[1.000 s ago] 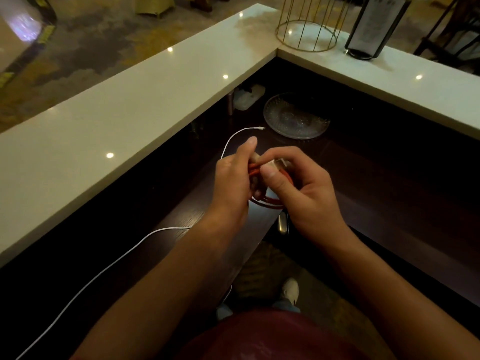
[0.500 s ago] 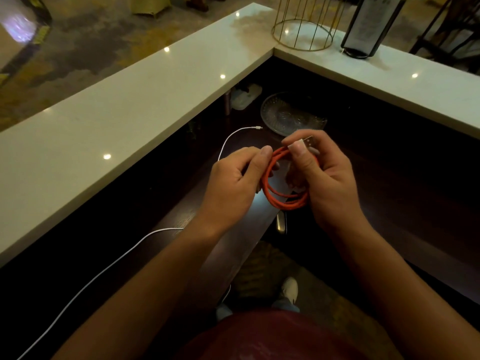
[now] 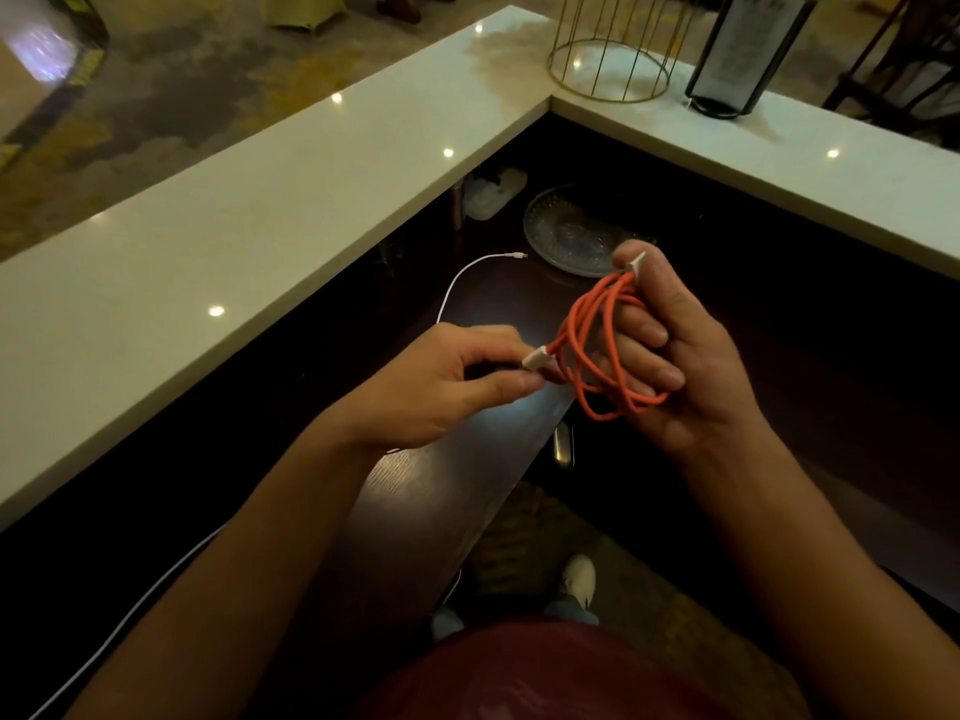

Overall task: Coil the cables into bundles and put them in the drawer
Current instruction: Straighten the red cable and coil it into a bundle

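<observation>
Dim desk [image 3: 467, 511] at frame centre: right hand [image 3: 675, 366] curls round the orange cable [image 3: 592, 350] coil, left hand [image 3: 441, 387] pinches its plug. White cable [image 3: 457, 283] trails off lower left; drawer hidden.

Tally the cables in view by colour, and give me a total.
Orange cable: 1, looped in a coil, held by the right hand, one plug pinched by the left hand.
White cable: 1, lying uncoiled on the dark counter.
Total: 2 cables.
</observation>
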The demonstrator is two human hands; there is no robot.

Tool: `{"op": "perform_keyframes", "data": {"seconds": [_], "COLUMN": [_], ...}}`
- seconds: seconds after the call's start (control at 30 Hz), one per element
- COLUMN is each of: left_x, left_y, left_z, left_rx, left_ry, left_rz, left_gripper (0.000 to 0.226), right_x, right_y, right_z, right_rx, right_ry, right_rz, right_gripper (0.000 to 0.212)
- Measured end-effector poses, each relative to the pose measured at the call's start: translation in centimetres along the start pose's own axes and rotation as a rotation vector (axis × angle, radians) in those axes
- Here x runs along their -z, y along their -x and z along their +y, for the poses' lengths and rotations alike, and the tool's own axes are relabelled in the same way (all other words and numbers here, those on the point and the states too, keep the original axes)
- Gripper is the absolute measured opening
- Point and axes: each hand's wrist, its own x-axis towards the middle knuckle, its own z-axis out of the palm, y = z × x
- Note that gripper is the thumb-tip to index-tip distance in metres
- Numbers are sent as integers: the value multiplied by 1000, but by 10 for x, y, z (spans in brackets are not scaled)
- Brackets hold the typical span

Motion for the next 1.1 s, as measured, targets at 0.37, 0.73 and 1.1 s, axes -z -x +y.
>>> {"op": "perform_keyframes", "data": {"seconds": [0.37,0.73,1.1], "left_x": [-2,26,20], "left_y": [10,9,19], "left_z": [1,-1,-13], "left_rx": [-60,-182,52], "left_ry": [80,425,112], "left_rz": [164,715,103], "left_gripper": [9,29,26], "right_x": [0,2,10], "right_y": [3,12,4], "right_z": [3,-5,2], "right_rx": [52,-17,76], "right_ry": [263,613,532], "right_rz": [141,156,242], "right_gripper": [22,21,17]}}
